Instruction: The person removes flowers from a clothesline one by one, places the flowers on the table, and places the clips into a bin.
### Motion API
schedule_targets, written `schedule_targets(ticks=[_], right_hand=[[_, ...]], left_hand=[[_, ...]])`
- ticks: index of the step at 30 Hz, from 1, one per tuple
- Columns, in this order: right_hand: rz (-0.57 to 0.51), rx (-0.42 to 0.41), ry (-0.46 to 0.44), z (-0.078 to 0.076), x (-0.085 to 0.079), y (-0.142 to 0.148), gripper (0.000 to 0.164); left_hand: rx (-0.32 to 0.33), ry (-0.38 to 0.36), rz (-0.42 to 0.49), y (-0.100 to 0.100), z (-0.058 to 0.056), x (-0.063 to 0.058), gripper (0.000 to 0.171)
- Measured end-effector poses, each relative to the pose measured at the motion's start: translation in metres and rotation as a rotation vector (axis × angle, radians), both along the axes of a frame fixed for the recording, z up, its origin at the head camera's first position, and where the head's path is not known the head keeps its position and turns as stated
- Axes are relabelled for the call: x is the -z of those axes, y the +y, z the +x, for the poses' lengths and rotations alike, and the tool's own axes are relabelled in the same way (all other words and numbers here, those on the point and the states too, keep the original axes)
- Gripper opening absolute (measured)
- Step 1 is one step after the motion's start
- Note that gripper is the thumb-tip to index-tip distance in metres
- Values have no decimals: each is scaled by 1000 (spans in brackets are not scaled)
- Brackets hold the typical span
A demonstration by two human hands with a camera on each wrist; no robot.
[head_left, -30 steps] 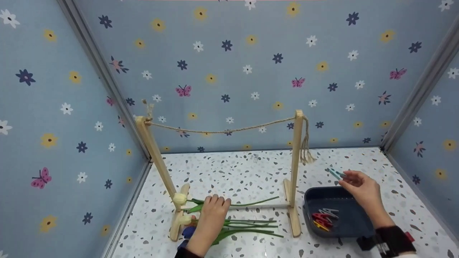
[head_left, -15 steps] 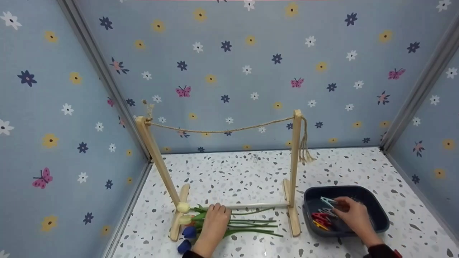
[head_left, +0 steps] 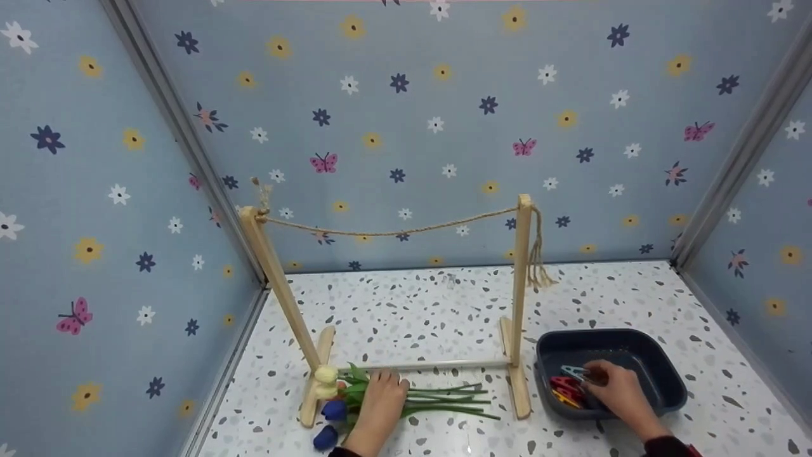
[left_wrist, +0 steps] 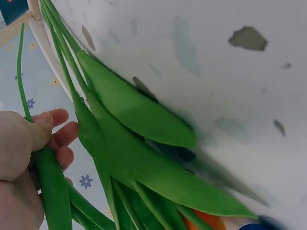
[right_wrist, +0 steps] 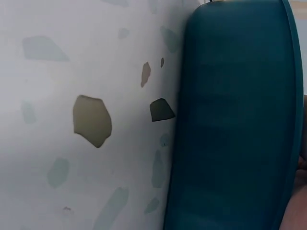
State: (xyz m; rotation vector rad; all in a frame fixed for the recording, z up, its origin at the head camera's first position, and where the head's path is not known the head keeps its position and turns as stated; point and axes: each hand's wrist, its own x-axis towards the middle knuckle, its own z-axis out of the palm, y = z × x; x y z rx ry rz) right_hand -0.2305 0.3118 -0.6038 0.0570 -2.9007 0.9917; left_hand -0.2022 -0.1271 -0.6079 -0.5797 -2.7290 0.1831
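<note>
My left hand (head_left: 384,400) is low over a bunch of artificial tulips lying in front of the wooden stand. Its thumb and fingers pinch the green stem (left_wrist: 21,81) of a tulip, with a leaf (left_wrist: 53,191) hanging below. White tulip heads (head_left: 326,376) and blue ones (head_left: 334,410) lie left of the hand. My right hand (head_left: 616,388) reaches into a dark blue basin (head_left: 675,387) and pinches a light blue clothespin (head_left: 573,371) low inside, beside red clothespins (head_left: 566,385). In the right wrist view the basin's wall (right_wrist: 230,120) hides most of that hand.
A wooden stand with a left post (head_left: 279,285) and a right post (head_left: 520,285) carries a sagging twine (head_left: 380,234) between its tops. A pale rod (head_left: 444,364) joins the posts near the table. Blue flowered panels (head_left: 406,127) enclose the speckled table (head_left: 406,311) at the back and sides.
My right hand has brought the light blue clothespin from above the basin's back rim down into it. My left hand has lowered the white tulip toward the other tulips, nearer to me.
</note>
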Motion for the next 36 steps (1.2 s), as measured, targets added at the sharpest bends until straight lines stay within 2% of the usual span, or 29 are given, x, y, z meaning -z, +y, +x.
schedule_targets(ticks=[5, 12, 17, 23, 29, 36], right_hand=[[26, -29, -35, -3, -1, -1, 31], [56, -48, -85, -6, -1, -2, 30], [91, -65, -56, -8, -2, -5, 28], [139, -54, -64, -10, -3, -8, 26], [154, -55, -32, -12, -1, -9, 26], [214, -63, -47, -11, -7, -11, 29]], left_hand=[[-1, -51, -5, 0, -1, 6, 9], [31, 37, -2, -2, 0, 12, 7], [8, -49, -46, -2, 2, 12, 8], [-6, -94, -88, -2, 1, 17, 15], [-20, -166, -98, -3, 0, 18, 25], [28, -145, -44, -8, 3, 14, 28]])
